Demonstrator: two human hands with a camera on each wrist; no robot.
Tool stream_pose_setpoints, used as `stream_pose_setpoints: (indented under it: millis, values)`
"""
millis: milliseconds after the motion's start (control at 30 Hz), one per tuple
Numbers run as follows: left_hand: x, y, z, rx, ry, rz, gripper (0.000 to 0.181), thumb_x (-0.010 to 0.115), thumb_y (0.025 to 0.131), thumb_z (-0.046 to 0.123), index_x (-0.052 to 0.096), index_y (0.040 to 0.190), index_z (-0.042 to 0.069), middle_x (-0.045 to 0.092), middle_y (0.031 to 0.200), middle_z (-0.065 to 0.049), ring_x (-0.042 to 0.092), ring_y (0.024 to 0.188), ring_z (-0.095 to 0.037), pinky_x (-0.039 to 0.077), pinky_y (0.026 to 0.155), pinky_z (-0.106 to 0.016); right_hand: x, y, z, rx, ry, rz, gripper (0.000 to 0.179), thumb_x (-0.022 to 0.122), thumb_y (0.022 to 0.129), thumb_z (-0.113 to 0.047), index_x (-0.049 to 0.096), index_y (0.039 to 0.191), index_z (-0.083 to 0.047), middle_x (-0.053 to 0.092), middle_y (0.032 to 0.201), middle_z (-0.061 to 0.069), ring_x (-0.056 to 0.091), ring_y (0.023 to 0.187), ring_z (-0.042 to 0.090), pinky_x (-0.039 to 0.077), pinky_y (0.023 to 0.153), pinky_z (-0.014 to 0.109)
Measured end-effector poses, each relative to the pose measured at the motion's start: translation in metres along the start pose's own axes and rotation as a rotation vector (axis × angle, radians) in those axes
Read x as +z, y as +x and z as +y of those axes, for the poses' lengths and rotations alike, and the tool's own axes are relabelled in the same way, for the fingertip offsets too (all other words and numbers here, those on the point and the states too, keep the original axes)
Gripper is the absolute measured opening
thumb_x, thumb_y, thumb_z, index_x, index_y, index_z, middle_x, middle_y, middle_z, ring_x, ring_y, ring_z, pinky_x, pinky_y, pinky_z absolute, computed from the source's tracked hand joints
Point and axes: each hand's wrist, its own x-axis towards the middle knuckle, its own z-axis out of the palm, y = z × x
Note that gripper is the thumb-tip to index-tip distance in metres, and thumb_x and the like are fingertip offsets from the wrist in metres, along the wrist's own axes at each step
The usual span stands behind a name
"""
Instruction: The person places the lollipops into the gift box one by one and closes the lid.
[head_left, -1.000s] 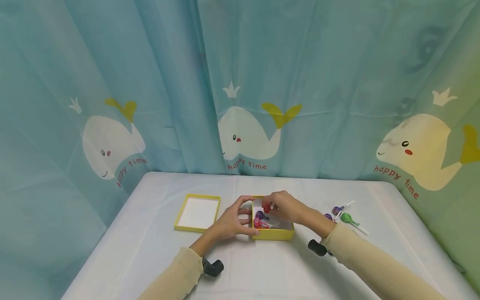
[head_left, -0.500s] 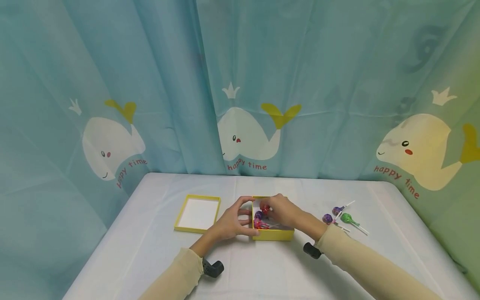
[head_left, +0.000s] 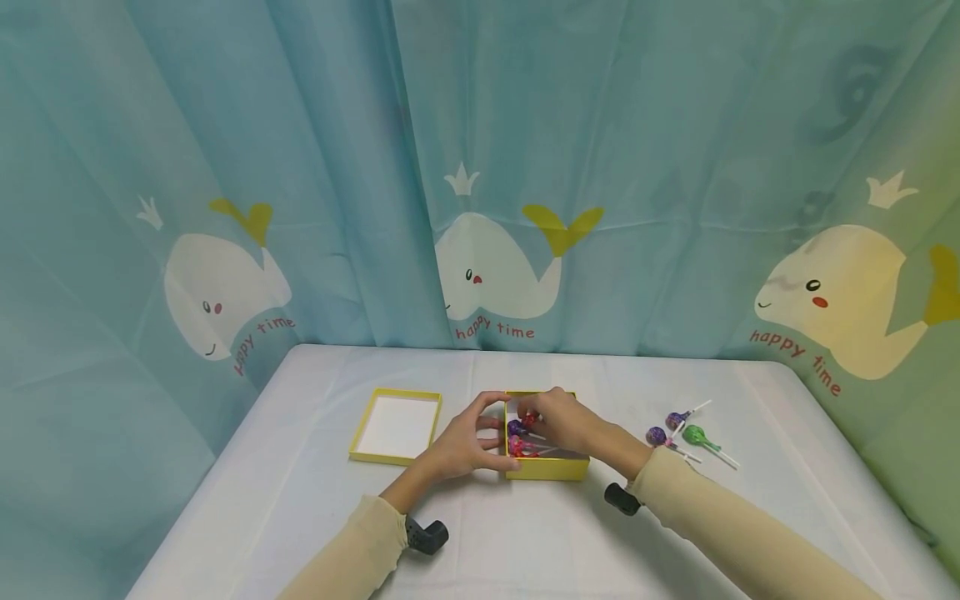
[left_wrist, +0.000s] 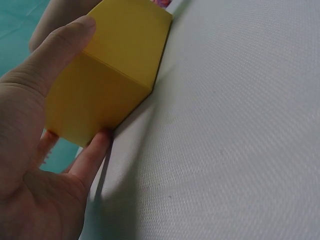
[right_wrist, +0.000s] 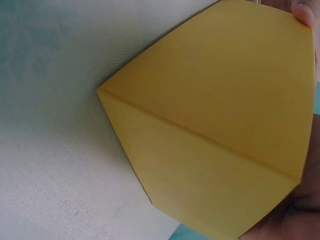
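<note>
A yellow box [head_left: 547,471] with a white inside stands without its lid in the middle of the table. My left hand [head_left: 461,442] grips its left end, thumb at the front wall and fingers spread along the side and back. In the left wrist view, that thumb [left_wrist: 65,47] lies on the box's yellow wall. My right hand [head_left: 566,419] reaches into the box from the right, its fingers curled around a red lollipop [head_left: 529,419]. Beside that lie a purple lollipop [head_left: 515,427] and pink-red lollipops [head_left: 517,447]. The right wrist view shows mainly the box's yellow outside [right_wrist: 215,95].
The yellow-edged lid [head_left: 395,425] lies inside up to the left of the box. Right of it are two purple lollipops [head_left: 656,436] and a green lollipop [head_left: 694,435] on the white tabletop [head_left: 525,550]. A whale-print curtain [head_left: 360,167] hangs behind the table.
My right hand has moved slightly left and lower into the box with the red lollipop. The purple lollipop inside has shifted a little. My left hand has stayed on the box.
</note>
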Motion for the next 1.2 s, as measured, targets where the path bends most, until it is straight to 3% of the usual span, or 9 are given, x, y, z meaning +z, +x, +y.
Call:
stream_pose_setpoints:
  millis: [367, 533, 733, 867, 1033, 1200]
  values:
    - [0.0, -0.001, 0.0, 0.009, 0.011, -0.004, 0.092, 0.091, 0.079, 0.015, 0.037, 0.153, 0.018, 0.047, 0.146, -0.017, 0.057, 0.13, -0.031, 0.055, 0.101, -0.037, -0.013, -0.004, -0.001, 0.053, -0.006, -0.052, 0.018, 0.078, 0.089, -0.001, 0.075, 0.106, -0.006, 0.075, 0.097, 0.006, 0.07, 0.088, 0.023, 0.063, 0.082, 0.04]
    - [0.0, -0.001, 0.001, -0.003, 0.031, 0.005, 0.093, 0.092, 0.079, 0.017, 0.036, 0.153, 0.018, 0.045, 0.15, -0.014, 0.056, 0.13, -0.029, 0.055, 0.101, -0.036, -0.029, -0.011, 0.001, -0.04, 0.04, -0.047, 0.023, 0.077, 0.088, 0.004, 0.073, 0.11, 0.0, 0.075, 0.105, 0.013, 0.073, 0.091, 0.026, 0.064, 0.081, 0.038]
    - [0.001, 0.0, 0.0, 0.012, 0.034, 0.002, 0.093, 0.091, 0.08, 0.016, 0.035, 0.154, 0.013, 0.041, 0.154, -0.017, 0.055, 0.131, -0.033, 0.055, 0.102, -0.039, -0.05, -0.021, 0.006, -0.104, 0.061, -0.006, 0.026, 0.076, 0.092, -0.004, 0.07, 0.117, -0.005, 0.073, 0.105, 0.007, 0.07, 0.083, 0.012, 0.063, 0.075, 0.035]
    - [0.001, 0.0, -0.001, 0.013, 0.029, 0.002, 0.092, 0.09, 0.08, 0.014, 0.035, 0.154, 0.012, 0.04, 0.155, -0.017, 0.055, 0.131, -0.034, 0.054, 0.102, -0.04, -0.063, -0.029, 0.009, -0.098, 0.068, 0.031, 0.033, 0.077, 0.093, -0.012, 0.067, 0.124, -0.008, 0.071, 0.103, 0.003, 0.068, 0.084, 0.012, 0.062, 0.07, 0.031]
    - [0.001, 0.0, -0.001, 0.006, 0.027, 0.008, 0.092, 0.091, 0.08, 0.015, 0.036, 0.153, 0.014, 0.038, 0.156, -0.015, 0.055, 0.13, -0.033, 0.055, 0.102, -0.04, -0.079, -0.042, 0.015, -0.056, 0.071, 0.049, 0.038, 0.077, 0.094, -0.016, 0.064, 0.129, -0.011, 0.071, 0.106, 0.008, 0.068, 0.09, 0.02, 0.059, 0.068, 0.024]
    - [0.001, 0.001, -0.001, 0.001, -0.007, 0.004, 0.094, 0.092, 0.078, 0.012, 0.037, 0.154, 0.014, 0.041, 0.152, -0.019, 0.056, 0.13, -0.032, 0.056, 0.101, -0.037, -0.089, -0.056, 0.026, 0.003, 0.059, 0.064, 0.039, 0.079, 0.093, -0.017, 0.065, 0.128, -0.013, 0.07, 0.106, 0.001, 0.066, 0.088, 0.013, 0.059, 0.067, 0.024]
